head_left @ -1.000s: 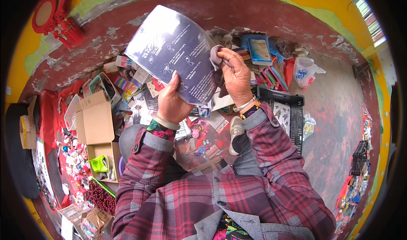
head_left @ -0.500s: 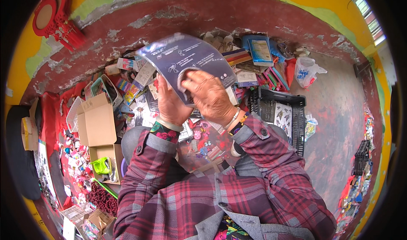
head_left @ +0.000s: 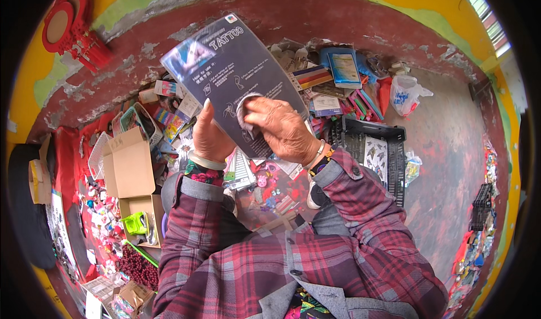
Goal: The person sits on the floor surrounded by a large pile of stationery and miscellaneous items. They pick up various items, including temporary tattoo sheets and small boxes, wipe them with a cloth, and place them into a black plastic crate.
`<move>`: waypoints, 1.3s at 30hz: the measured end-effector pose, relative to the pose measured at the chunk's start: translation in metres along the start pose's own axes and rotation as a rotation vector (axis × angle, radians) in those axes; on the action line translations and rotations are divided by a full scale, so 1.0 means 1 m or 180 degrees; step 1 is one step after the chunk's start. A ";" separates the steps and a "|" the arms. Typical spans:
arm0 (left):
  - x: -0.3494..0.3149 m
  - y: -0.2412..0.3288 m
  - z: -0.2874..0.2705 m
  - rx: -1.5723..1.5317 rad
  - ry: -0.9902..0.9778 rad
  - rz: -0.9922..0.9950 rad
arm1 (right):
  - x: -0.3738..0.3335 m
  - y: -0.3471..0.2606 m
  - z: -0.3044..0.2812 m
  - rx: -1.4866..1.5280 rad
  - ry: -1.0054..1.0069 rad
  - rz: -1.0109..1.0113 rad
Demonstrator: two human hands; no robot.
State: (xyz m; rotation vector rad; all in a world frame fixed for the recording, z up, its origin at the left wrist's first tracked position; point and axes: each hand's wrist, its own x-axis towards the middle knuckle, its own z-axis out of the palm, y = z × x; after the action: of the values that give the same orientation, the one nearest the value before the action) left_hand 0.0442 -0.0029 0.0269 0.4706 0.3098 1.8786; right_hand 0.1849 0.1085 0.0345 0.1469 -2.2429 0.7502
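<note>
A dark blue-grey printed card [head_left: 231,74] with small line drawings and a shiny photo patch is held up in front of me, tilted. My left hand [head_left: 211,136] grips its lower left edge, thumb along the side and the other fingers hidden behind. Across the lower part of the card, my right hand [head_left: 282,125] presses a bunched greyish cloth [head_left: 242,112] against the printed face. Its fingers are closed over the cloth. Bracelets circle both wrists.
Below the card, small trinkets [head_left: 265,186] litter the floor. An open cardboard box [head_left: 132,167] and a white basket [head_left: 98,155] stand on the left. To the right are a black plastic crate [head_left: 397,150] and a white plastic bag [head_left: 407,94]. Booklets and packets [head_left: 344,68] heap along the red wall.
The card has straightened from a bent curve and its top has risen, showing more of its face. My left hand has shifted slightly left and down; my right keeps the cloth on the card.
</note>
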 end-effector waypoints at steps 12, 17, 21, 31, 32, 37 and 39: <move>-0.007 -0.033 0.008 -0.0800 0.0132 -0.0464 | 0.007 -0.007 0.004 -0.1045 0.0036 0.0119; -0.006 -0.036 0.011 -0.0739 0.0006 -0.0493 | 0.004 0.021 -0.005 -0.0911 0.1086 0.0738; -0.005 -0.035 0.015 -0.0721 0.0099 -0.0348 | -0.004 0.022 0.000 -0.0538 0.1405 0.1237; -0.004 -0.029 -0.015 -0.0894 0.0056 -0.0546 | -0.007 -0.023 0.021 -0.0681 0.0179 0.0479; -0.004 -0.031 -0.013 -0.0977 -0.0002 -0.0463 | -0.004 -0.031 0.022 -0.0576 -0.0094 0.0355; -0.011 -0.041 0.002 -0.0517 0.0147 -0.0642 | 0.004 -0.017 0.010 -0.1026 0.0134 0.0233; -0.012 -0.044 0.004 -0.0656 0.0101 -0.0734 | 0.009 -0.007 -0.001 -0.1245 0.0552 0.0293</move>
State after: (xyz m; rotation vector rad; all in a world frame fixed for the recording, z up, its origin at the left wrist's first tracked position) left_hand 0.0866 0.0012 0.0091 0.2538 0.1802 1.6725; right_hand 0.1817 0.1039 0.0445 -0.2042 -2.1928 0.3435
